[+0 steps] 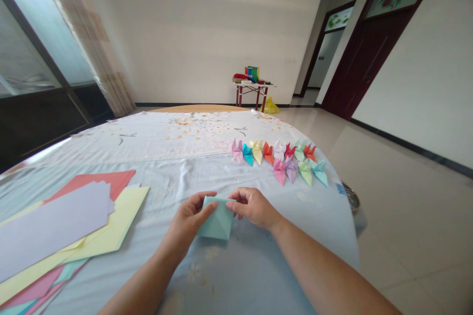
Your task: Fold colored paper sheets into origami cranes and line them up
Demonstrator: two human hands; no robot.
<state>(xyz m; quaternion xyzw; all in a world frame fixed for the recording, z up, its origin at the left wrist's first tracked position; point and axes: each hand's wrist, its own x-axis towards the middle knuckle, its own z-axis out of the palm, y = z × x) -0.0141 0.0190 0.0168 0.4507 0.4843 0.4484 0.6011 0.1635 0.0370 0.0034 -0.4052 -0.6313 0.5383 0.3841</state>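
Firstly, paper: a folded piece of pale teal paper [218, 225] lies flat on the cloth towards the near edge of the table, between the two hands. Creases run from its top down to its lower corner.
Left hand: the left hand [188, 221] rests on the paper's left side with its fingers curled. The thumb and forefinger are closed on the upper left edge.
Right hand: the right hand [253, 206] reaches in from the right with its fingers bent. The fingertips [233, 205] are pinched on the paper's upper right corner (the palm is off the sheet).
Table: a round table under a light blue flowered cloth [173, 157] carries everything.
Sheets: a loose stack of large coloured paper sheets [74, 221] lies to the left, well apart from the hands (lilac on top, with yellow, red and pink beneath).
Birds: two rows of small folded paper birds in many colours [275, 153] stand beyond the right hand, near the table's right edge.
Background: a small red-legged side table [251, 91] stands against the far wall, with a yellow bag [271, 106] beside its foot.
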